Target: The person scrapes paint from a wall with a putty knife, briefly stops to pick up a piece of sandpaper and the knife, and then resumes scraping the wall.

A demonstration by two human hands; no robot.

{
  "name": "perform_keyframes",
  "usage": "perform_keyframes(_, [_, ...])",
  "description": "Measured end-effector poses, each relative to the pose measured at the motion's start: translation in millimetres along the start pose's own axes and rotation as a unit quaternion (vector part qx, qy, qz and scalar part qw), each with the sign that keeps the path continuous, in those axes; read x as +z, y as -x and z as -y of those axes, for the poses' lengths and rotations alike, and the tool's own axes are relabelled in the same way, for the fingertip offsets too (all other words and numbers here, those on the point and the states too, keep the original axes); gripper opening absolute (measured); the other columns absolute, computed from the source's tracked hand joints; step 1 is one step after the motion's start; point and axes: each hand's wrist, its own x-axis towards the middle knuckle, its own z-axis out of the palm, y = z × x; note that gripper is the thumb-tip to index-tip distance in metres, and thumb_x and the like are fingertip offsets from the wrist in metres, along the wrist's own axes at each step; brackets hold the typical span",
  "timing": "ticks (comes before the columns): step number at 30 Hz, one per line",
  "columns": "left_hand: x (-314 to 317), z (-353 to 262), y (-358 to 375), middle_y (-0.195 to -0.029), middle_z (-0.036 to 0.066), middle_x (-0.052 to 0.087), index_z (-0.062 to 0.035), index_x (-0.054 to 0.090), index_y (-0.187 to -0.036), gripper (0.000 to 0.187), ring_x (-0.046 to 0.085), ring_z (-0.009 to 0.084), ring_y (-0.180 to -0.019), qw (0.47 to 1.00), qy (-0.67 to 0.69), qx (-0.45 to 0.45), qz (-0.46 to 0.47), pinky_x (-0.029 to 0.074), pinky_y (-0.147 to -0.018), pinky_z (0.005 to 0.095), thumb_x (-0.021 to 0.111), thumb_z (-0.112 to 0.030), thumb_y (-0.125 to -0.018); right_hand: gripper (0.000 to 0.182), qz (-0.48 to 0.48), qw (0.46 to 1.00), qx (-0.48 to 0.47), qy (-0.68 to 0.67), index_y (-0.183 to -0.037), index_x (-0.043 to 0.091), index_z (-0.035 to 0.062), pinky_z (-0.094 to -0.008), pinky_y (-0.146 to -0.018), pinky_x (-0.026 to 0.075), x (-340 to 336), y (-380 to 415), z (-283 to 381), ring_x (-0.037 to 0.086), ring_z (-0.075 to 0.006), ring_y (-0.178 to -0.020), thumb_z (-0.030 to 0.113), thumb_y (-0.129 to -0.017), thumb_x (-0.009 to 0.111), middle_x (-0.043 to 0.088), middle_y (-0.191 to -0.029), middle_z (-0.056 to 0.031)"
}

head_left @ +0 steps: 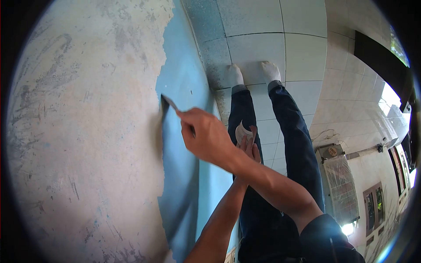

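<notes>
A thin metal scraper (170,104) stands with its blade at the ragged border between blue paint (184,57) and the pale, scuffed bare wall (96,114), gripped in the person's right hand (205,133). The fingers are curled tightly around the tool, most of the handle hidden inside the fist. The scraper lies beyond the knuckles, toward the wall, its long axis slanting from the fist to the upper left of the view; the right hand is the nearer of the two. The right forearm crosses over the left. Behind it, well apart from the blade, the left hand (248,147) has its fingers against a pale, curved piece (243,132); how firmly it is held cannot be told. Farther out, dark jeans (289,127) and two feet (270,70) show above a tiled floor (254,46).
</notes>
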Motion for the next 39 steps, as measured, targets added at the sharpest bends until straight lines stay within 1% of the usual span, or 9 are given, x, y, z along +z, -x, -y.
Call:
perform_keyframes(3, [-1, -2, -1, -0.141, 0.018, 0.059, -0.0043, 0.063, -0.132, 0.044, 0.059, 0.0392, -0.122, 1.0, -0.011, -0.012, -0.003, 0.036, -0.111, 0.0545, 0.046, -0.03, -0.101, 0.025, -0.043, 0.998, -0.036, -0.004, -0.109, 0.071, -0.0059, -0.0397, -0.063, 0.053, 3, 18, 3, 0.069, -0.0335, -0.071, 0.0, -0.088, 0.061, 0.072, -0.097, -0.0186])
perform_keyframes(6, [4, 0, 3, -0.141, 0.017, 0.058, -0.0045, 0.064, -0.132, 0.043, 0.06, 0.0387, -0.121, 0.999, -0.008, 0.019, -0.048, 0.037, -0.112, 0.0537, 0.047, -0.03, -0.101, 0.028, -0.042, 0.999, -0.011, 0.014, -0.113, 0.071, 0.001, -0.0475, -0.074, 0.056, 6, -9, -6, 0.068, -0.0414, -0.082, 0.004, -0.088, 0.058, 0.07, -0.103, -0.0167])
perform_keyframes(13, [-1, -4, -1, -0.143, 0.016, 0.057, -0.0061, 0.063, -0.133, 0.043, 0.059, 0.0386, -0.123, 1.0, -0.023, -0.016, -0.001, 0.038, -0.111, 0.053, 0.046, -0.03, -0.102, 0.028, -0.032, 0.999, -0.008, -0.014, -0.112, 0.071, 0.0016, -0.0487, -0.073, 0.056, 4, 11, 0, 0.067, -0.041, -0.08, 0.005, -0.088, 0.058, 0.069, -0.099, -0.0162])
perform_keyframes(18, [7, 8, 8, -0.144, 0.016, 0.056, -0.006, 0.062, -0.134, 0.044, 0.058, 0.0388, -0.123, 0.989, 0.013, 0.095, -0.114, 0.037, -0.112, 0.0533, 0.045, -0.031, -0.103, 0.028, -0.061, 0.998, 0.004, 0.004, -0.112, 0.071, 0.0006, -0.0468, -0.075, 0.056, 11, -38, -16, 0.068, -0.0398, -0.083, 0.004, -0.088, 0.057, 0.069, -0.099, -0.0168])
perform_keyframes(22, [3, 3, 1, -0.144, 0.018, 0.055, -0.0055, 0.062, -0.134, 0.042, 0.057, 0.0391, -0.125, 1.0, -0.002, -0.008, -0.001, 0.038, -0.111, 0.0525, 0.046, -0.03, -0.103, 0.029, -0.017, 1.0, -0.007, -0.012, -0.113, 0.071, 0.0015, -0.0475, -0.075, 0.056, 1, -3, -8, 0.068, -0.04, -0.083, 0.006, -0.088, 0.058, 0.07, -0.101, -0.0164])
perform_keyframes(25, [-8, -5, -2, -0.144, 0.019, 0.055, -0.005, 0.063, -0.133, 0.04, 0.057, 0.039, -0.125, 1.0, -0.026, -0.001, 0.003, 0.039, -0.109, 0.0522, 0.051, -0.028, -0.103, 0.03, -0.054, 0.998, -0.013, -0.012, -0.114, 0.071, 0.0032, -0.0479, -0.074, 0.056, 9, -1, -10, 0.068, -0.0406, -0.083, 0.006, -0.086, 0.059, 0.07, -0.101, -0.0166])
perform_keyframes(28, [13, 17, 10, -0.143, 0.019, 0.056, -0.0053, 0.062, -0.133, 0.039, 0.056, 0.0379, -0.127, 0.979, 0.012, 0.151, -0.136, 0.038, -0.109, 0.0516, 0.055, -0.026, -0.101, 0.027, -0.07, 0.997, -0.009, 0.011, -0.11, 0.072, 0.0027, -0.0487, -0.074, 0.056, 12, -40, -20, 0.067, -0.0417, -0.082, 0.006, -0.086, 0.059, 0.069, -0.1, -0.0182])
perform_keyframes(35, [-11, -6, -3, -0.143, 0.02, 0.056, -0.0019, 0.059, -0.135, 0.045, 0.054, 0.0396, -0.129, 0.999, 0.007, -0.021, 0.023, 0.036, -0.112, 0.0534, 0.047, -0.03, -0.102, 0.026, -0.016, 0.999, -0.031, -0.008, -0.111, 0.071, -0.0005, -0.0469, -0.072, 0.057, -2, 12, 1, 0.068, -0.0412, -0.08, 0.006, -0.088, 0.059, 0.069, -0.101, -0.0183])
perform_keyframes(39, [-12, -5, -1, -0.142, 0.019, 0.056, -0.0023, 0.06, -0.134, 0.045, 0.056, 0.0381, -0.128, 1.0, -0.011, -0.008, 0.003, 0.036, -0.113, 0.0528, 0.045, -0.03, -0.102, 0.032, -0.029, 0.999, -0.013, 0.009, -0.119, 0.067, 0.0005, -0.0468, -0.073, 0.057, 3, 4, 2, 0.068, -0.041, -0.08, 0.006, -0.088, 0.058, 0.069, -0.105, -0.0169])
